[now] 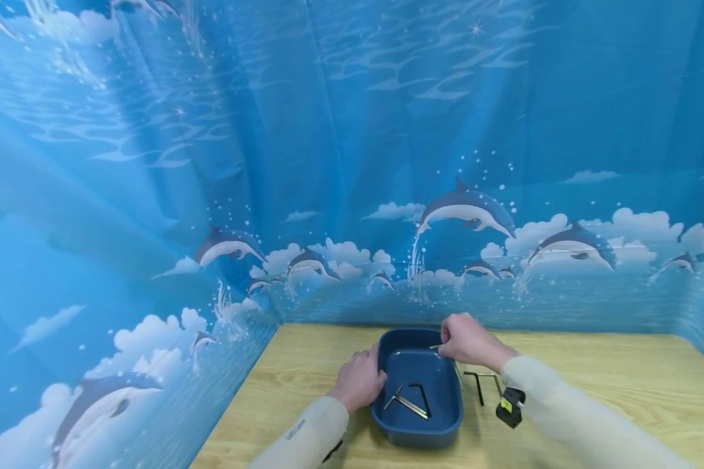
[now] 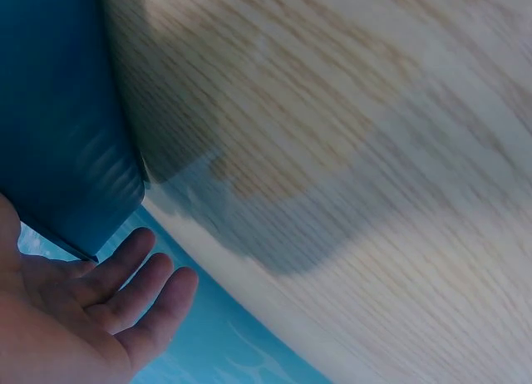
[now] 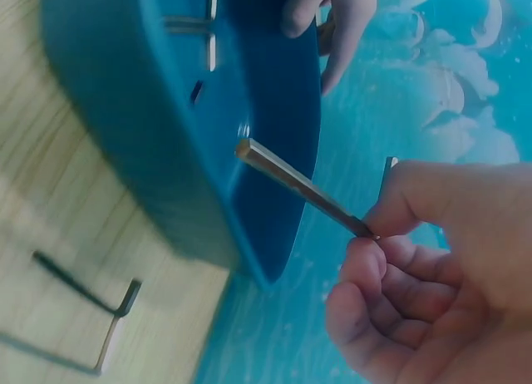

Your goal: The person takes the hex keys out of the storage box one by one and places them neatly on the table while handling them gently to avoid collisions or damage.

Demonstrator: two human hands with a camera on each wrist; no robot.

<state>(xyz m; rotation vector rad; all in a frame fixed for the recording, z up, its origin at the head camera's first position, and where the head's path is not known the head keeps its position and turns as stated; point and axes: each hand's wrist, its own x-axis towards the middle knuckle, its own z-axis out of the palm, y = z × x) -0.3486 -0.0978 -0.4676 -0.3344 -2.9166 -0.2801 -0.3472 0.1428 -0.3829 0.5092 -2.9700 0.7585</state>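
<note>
A dark blue plastic bin (image 1: 416, 439) stands on the table. My left hand (image 1: 360, 378) grips its left rim, thumb inside and fingers outside; in the left wrist view the fingers (image 2: 154, 305) reach past the bin's corner. My right hand (image 1: 469, 340) is above the bin's far right corner. Between thumb and fingertips it pinches a metal hex key (image 3: 303, 189), whose long arm points over the bin. Inside the bin lie a black hex key (image 1: 425, 398) and brassy hex keys (image 1: 409, 406), partly crossing each other.
Right of the bin, a black hex key (image 1: 479, 389) and a brassy hex key (image 1: 498, 384) lie on the wood-grain table (image 1: 610, 397). Another thin brassy piece (image 1: 459, 376) is close against the bin's right side. A blue dolphin-print curtain (image 1: 352, 163) encloses the back and left.
</note>
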